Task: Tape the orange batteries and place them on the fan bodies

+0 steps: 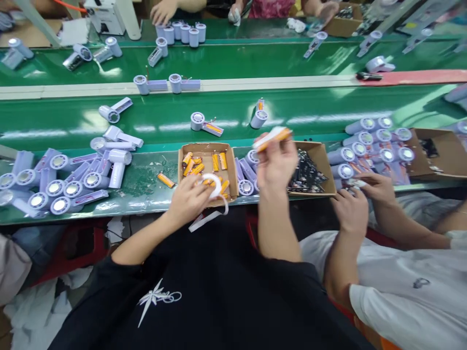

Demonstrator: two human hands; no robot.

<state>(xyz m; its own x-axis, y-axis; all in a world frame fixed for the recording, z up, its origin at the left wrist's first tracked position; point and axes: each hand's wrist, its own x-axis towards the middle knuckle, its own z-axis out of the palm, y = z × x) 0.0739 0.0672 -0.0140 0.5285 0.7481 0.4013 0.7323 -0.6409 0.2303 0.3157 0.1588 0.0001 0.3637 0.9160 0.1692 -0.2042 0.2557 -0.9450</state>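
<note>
My left hand (190, 197) is closed on a roll of white tape (218, 183) above the cardboard box (233, 177) of orange batteries (197, 168). A loose strip of tape hangs from the roll over the table edge. Raised to the right of that box, my right hand (278, 163) grips a long white-and-orange piece (273, 139), blurred and partly covered by the fingers. One loose battery (166, 180) lies left of the box. Lilac fan bodies (246, 170) stand between this box and a second box (330, 180) of small black parts (308, 172).
Many lilac fans (73, 187) are piled at the left; more (359, 146) stand at the right. Several fans lie on the green conveyor (156, 114). A co-worker's hands (352, 204) work close on my right. Other people's hands (164, 10) show across the line.
</note>
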